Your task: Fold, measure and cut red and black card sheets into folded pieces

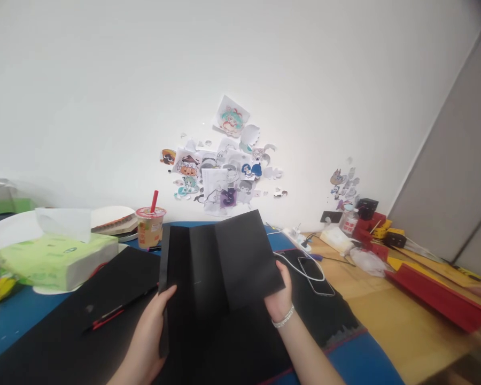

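A black folded sheet (246, 262) with several upright creases is held up over the table, its panels at different angles. My left hand (152, 326) grips its left edge, thumb on the near side and the other fingers hidden behind. At its lower right edge, my right hand (281, 291) holds the sheet between thumb and fingers, most of them behind it. A bracelet circles the right wrist. Left of my left hand, a black and red pen (114, 313) lies on a large black sheet (60, 326).
Green tissue pack (56, 259) and a drink cup (149, 227) with a red straw stand at the left. A phone (316, 275) and white cable (294, 264) lie right. Farther right are a red folded piece (436, 297) and a bottle (349, 222). Stickers (228, 171) cover part of the wall.
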`<action>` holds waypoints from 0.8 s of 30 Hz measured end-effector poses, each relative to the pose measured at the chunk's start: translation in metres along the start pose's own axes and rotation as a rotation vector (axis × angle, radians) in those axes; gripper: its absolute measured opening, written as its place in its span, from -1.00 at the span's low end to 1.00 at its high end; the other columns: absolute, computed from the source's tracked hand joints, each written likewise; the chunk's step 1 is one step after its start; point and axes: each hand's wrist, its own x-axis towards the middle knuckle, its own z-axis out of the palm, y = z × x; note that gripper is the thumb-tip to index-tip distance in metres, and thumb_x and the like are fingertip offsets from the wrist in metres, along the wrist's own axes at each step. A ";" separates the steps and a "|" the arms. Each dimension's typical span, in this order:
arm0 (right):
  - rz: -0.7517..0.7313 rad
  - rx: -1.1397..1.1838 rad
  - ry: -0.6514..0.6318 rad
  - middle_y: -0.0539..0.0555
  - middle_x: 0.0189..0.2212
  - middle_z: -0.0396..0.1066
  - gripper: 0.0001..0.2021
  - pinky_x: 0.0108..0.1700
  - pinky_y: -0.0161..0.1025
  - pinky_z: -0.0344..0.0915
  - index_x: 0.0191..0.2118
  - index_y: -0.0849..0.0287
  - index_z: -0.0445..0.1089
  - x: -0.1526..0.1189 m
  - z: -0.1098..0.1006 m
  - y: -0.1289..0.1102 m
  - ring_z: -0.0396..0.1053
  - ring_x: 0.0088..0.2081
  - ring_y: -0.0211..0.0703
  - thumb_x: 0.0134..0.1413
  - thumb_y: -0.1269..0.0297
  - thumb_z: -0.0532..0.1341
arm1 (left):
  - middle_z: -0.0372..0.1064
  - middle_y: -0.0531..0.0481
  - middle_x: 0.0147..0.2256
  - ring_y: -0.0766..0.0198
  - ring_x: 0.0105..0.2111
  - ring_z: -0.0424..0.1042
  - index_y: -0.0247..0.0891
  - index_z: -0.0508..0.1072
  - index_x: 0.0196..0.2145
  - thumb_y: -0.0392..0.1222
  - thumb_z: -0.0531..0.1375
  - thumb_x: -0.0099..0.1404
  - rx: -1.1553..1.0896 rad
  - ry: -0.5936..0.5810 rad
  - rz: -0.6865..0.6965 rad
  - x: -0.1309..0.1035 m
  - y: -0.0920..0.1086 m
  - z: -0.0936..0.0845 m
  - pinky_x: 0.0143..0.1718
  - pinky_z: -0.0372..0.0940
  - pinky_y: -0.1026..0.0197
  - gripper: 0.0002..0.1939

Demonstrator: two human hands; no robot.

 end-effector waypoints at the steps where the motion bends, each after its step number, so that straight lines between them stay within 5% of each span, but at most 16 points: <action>1: 0.019 0.016 -0.010 -0.07 -0.38 0.56 -0.82 -0.12 -0.22 0.34 -0.39 0.10 0.51 0.000 0.000 -0.001 0.48 -0.28 -0.17 -0.05 0.18 0.20 | 0.53 0.06 -0.41 0.18 -0.44 0.51 -0.11 0.43 -0.13 -0.16 0.25 0.05 0.006 -0.001 0.002 0.001 0.000 0.000 -0.44 0.38 0.21 -0.63; 11: 0.163 0.050 -0.173 -0.03 -0.24 0.54 -0.76 0.07 -0.21 0.19 -0.26 0.11 0.52 -0.008 0.004 -0.001 0.42 -0.12 -0.17 0.03 0.14 0.18 | 0.47 0.01 -0.11 0.10 -0.12 0.45 -0.08 0.34 0.01 -0.09 0.21 0.10 0.008 -0.059 0.049 0.004 -0.004 -0.004 -0.21 0.38 0.13 -0.53; 15: 0.206 -0.121 -0.488 0.06 -0.05 0.43 -0.57 0.13 -0.11 0.09 -0.08 0.11 0.45 -0.018 0.011 0.001 0.30 0.03 -0.05 0.08 -0.06 0.10 | 0.30 0.18 0.07 0.24 0.08 0.24 0.05 0.30 0.03 -0.12 0.19 0.13 0.010 -0.171 0.173 0.002 -0.009 0.002 0.00 0.22 0.28 -0.53; 19: 0.116 -0.470 -0.708 0.11 0.11 0.26 -0.51 0.11 -0.06 0.06 0.04 0.09 0.34 -0.023 0.013 0.011 0.19 0.09 0.03 0.00 -0.02 0.22 | 0.35 0.01 0.03 0.12 0.07 0.26 -0.05 0.18 0.12 -0.05 0.31 0.01 0.126 -0.357 0.308 0.004 -0.015 0.005 0.04 0.19 0.22 -0.28; 24: 0.080 -0.631 -0.672 0.11 0.19 0.11 -0.27 0.11 -0.04 0.03 0.13 -0.02 0.19 -0.021 0.004 0.033 0.15 0.11 0.01 -0.21 -0.08 0.34 | 0.39 -0.17 -0.06 0.01 -0.02 0.35 -0.25 0.09 0.15 -0.07 0.43 -0.20 0.192 -0.396 0.406 0.019 -0.020 0.000 -0.05 0.28 0.18 -0.01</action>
